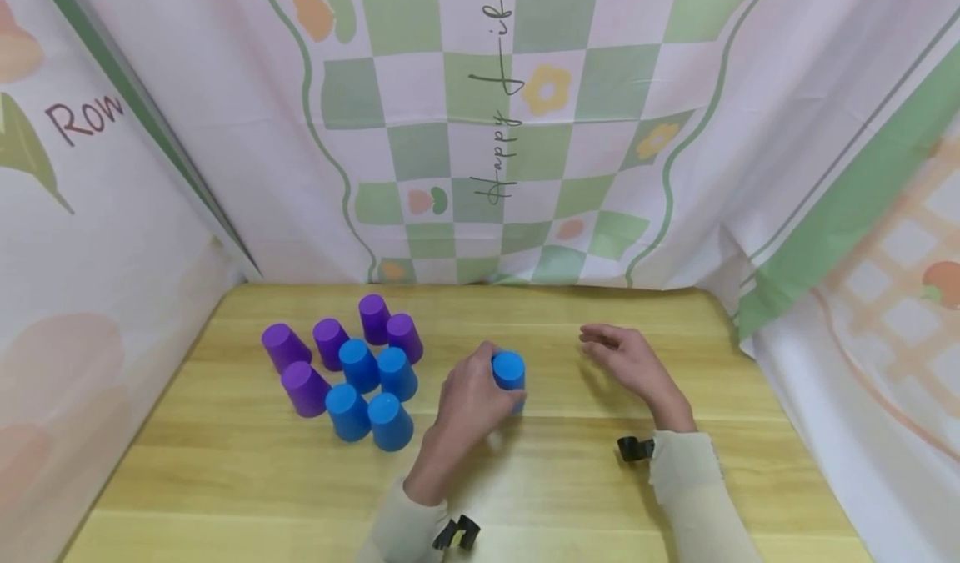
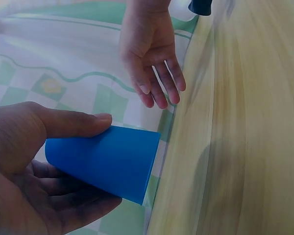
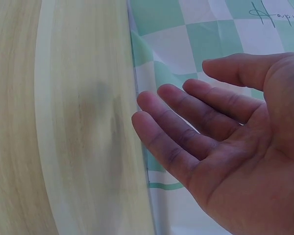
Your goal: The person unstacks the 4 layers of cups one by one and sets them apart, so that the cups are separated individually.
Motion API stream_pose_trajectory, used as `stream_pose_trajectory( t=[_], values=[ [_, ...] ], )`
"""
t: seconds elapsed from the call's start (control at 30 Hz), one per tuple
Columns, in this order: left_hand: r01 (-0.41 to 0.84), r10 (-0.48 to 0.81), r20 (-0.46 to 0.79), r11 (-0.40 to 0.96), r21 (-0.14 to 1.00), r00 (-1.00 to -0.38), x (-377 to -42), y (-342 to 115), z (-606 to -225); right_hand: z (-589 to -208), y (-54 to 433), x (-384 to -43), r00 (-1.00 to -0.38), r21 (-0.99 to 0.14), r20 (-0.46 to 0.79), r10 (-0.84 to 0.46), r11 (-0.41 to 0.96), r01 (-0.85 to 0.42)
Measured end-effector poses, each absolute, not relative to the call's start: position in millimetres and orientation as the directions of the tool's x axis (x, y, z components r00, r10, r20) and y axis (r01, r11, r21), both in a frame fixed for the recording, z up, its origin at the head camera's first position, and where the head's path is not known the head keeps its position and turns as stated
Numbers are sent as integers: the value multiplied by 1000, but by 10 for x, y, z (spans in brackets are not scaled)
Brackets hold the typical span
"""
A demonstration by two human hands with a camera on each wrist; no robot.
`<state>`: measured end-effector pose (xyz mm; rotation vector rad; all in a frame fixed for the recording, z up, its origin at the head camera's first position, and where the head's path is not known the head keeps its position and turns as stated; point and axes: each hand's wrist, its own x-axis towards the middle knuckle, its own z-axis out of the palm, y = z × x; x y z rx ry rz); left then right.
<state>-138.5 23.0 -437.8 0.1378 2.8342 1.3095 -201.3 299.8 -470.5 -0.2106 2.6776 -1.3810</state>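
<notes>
My left hand grips a blue cup that is upside down, near the middle of the table. In the left wrist view the thumb lies on one side of the blue cup and the fingers curl round the other. Its rim appears a little off the wood. To the right, my right hand hovers over the table with nothing in it. The right wrist view shows that hand's palm with fingers loosely spread. Several blue cups stand upside down left of my left hand.
Several purple cups stand upside down behind and left of the blue ones. The wooden table ends at a checked curtain at the back. Curtains also hang along both sides. Each sleeve has a black clip near its cuff.
</notes>
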Motion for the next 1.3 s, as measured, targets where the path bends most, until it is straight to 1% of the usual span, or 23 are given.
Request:
stream_pose_trajectory(
  t=[0.23, 0.5, 0.9, 1.17, 1.3],
  values=[
    [87, 93, 34, 665, 742, -995, -1302, 163, -4376, -4711, 2968, -2012, -982, -815, -39, -187, 575, -77],
    [86, 116, 7, 691, 718, -993, -1156, 72, -4414, -4710, 2953, -2014, -980, -807, -52, -190, 586, -71],
    [58, 91, -5, 682, 729, -996, -1032, 2, -4398, -4748, 2945, -2016, -978, -794, -44, -203, 601, -89],
    [0, 81, -78, 697, 717, -994, -886, -148, -4435, -4725, 2910, -2030, -977, -799, -55, -205, 596, -80],
    [-22, 57, -86, 697, 717, -995, -805, -267, -4466, -4721, 2919, -2024, -976, -795, -58, -211, 601, -83]
  ],
)
